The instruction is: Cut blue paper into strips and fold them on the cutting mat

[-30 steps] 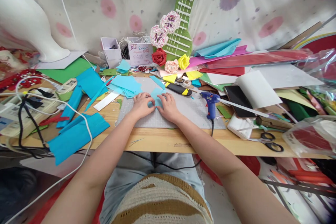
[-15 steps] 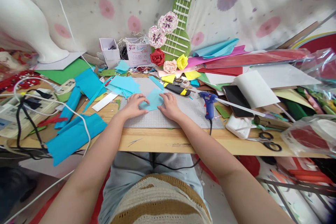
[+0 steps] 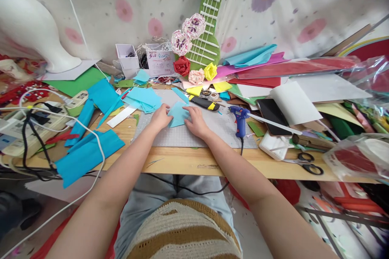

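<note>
Curls the left hand (image 3: pixel 162 118) at the left edge of a small light-blue paper sheet (image 3: pixel 178 114), with thumb and fingers fairly near each other; cannot tell whether gripping or merely touching. Sets the right hand (image 3: pixel 196 122) at the opposite edge, with thumb and forefinger parted. Has the sheet between both hands, nearly flat over a grey gridded cutting mat (image 3: pixel 170 141); seems to aim one corner away from the body. Looks too near square to give a clear long axis. Shows thin, matte paper with straight edges. Farther out, to the left, overlaps a pile of light-blue sheets (image 3: pixel 141 99); past the right hand, slants a black-and-yellow utility knife (image 3: pixel 204 103); farther right, lays down a blue plastic glue gun (image 3: pixel 240 120) on smooth wood and mat.
</note>
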Motion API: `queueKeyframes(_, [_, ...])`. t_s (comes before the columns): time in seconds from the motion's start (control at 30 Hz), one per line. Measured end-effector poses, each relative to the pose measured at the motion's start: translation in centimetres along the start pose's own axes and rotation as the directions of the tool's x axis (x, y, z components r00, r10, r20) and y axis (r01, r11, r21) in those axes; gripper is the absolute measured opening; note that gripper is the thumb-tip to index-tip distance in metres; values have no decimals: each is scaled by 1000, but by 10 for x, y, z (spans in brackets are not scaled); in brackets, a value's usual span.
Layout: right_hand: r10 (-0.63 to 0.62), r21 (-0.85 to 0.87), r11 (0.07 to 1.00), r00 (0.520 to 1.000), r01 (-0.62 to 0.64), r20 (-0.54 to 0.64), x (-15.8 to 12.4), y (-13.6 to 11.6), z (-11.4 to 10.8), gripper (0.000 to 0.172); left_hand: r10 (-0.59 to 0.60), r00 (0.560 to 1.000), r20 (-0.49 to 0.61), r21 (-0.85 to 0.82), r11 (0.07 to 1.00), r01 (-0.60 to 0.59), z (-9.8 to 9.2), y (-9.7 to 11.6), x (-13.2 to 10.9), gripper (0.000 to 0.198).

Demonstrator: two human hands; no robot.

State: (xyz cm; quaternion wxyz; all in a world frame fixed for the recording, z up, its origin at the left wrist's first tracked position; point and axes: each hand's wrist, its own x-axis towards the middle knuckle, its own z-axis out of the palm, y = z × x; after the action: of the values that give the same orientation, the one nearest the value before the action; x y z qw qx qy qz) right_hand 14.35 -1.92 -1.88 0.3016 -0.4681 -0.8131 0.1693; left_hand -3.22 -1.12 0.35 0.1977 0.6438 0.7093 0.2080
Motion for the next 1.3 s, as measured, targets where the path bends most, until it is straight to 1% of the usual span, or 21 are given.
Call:
queueKeyframes(0.07, [6, 12, 1000, 1000, -6, -8, -1, 0, 0, 53, -28, 999, 47, 9, 1000, 27, -4, 5, 3, 37])
queueKeyframes(0.13, [9, 24, 1000, 1000, -9, -24, -1, -1, -1, 53, -26, 998, 55, -20, 999, 27, -6, 7, 3, 39])
queueKeyframes(0.2, [11, 39, 999, 998, -9, -61, -2, -3, -1, 49, -44, 999, 31, -118, 992, 47, -4, 4, 0, 42])
queueKeyframes(0.27, [9, 46, 999, 993, -4, -117, -3, -4, -2, 44, -92, 996, 6, -293, 952, 90, -1, 1, -5, 44])
queueKeyframes(0.33, [-6, 32, 999, 984, 12, -180, -3, -6, -2, 39, -150, 988, -31, -507, 855, 114, 5, 0, -12, 44])
queueKeyframes(0.4, [-38, 5, 999, 977, 40, -210, -4, -9, -2, 34, -214, 975, -65, -685, 720, 112, 9, 2, -19, 44])
queueKeyframes(0.5, [-116, -37, 993, 984, 112, -136, -4, -13, 1, 31, -298, 953, -49, -824, 552, 130, 12, 10, -27, 43])
queueKeyframes(0.57, [-157, -49, 987, 986, 155, -52, -4, -15, 3, 31, -305, 952, 17, -851, 495, 174, 12, 13, -31, 45])
queueKeyframes(0.6, [-166, -50, 985, 986, 165, -18, -4, -16, 4, 30, -291, 955, 51, -852, 486, 194, 11, 13, -33, 46])
queueKeyframes(0.63, [-164, -47, 985, 986, 164, 6, -4, -16, 4, 29, -271, 960, 75, -843, 497, 207, 11, 12, -35, 49])
queueKeyframes(0.67, [-154, -41, 987, 988, 155, 24, -4, -17, 5, 28, -249, 966, 74, -822, 534, 200, 10, 9, -37, 52])
queueKeyframes(0.7, [-138, -33, 990, 989, 140, 41, -3, -17, 5, 26, -224, 974, 34, -782, 601, 166, 9, 6, -39, 57])
queueKeyframes(0.77, [-107, -13, 994, 991, 109, 74, -2, -17, 4, 26, -132, 982, -138, -616, 787, 19, 6, -3, -42, 67])
queueKeyframes(0.8, [-96, -5, 995, 991, 97, 91, -2, -18, 4, 27, -49, 972, -229, -491, 868, -72, 4, -7, -43, 70])
queueKeyframes(0.83, [-88, -1, 996, 991, 89, 104, -2, -18, 3, 27, 53, 956, -288, -356, 921, -159, 2, -11, -43, 70])
queueKeyframes(0.87, [-83, -2, 997, 990, 83, 113, -1, -19, 3, 28, 156, 940, -305, -235, 944, -232, 0, -14, -43, 66])
queueKeyframes(0.93, [-74, -11, 997, 990, 76, 116, -1, -20, 2, 29, 315, 919, -237, -76, 937, -341, -4, -18, -41, 49])
queueKeyframes(1.03, [-58, -29, 998, 991, 62, 119, -1, -22, 1, 29, 431, 896, -105, -3, 901, -434, -7, -24, -36, 18])
queueKeyframes(1.1, [-55, -43, 997, 991, 61, 124, -1, -22, 1, 28, 450, 890, -76, -5, 892, -451, -5, -27, -33, 8])
queueKeyframes(1.13, [-57, -49, 997, 991, 63, 125, -1, -22, 2, 27, 444, 893, -73, -6, 895, -446, -4, -28, -31, 7])
queueKeyframes(1.3, [-38, -37, 998, 993, 42, 116, 2, -22, 3, 29, 349, 935, -70, -15, 936, -351, 1, -27, -27, 13])
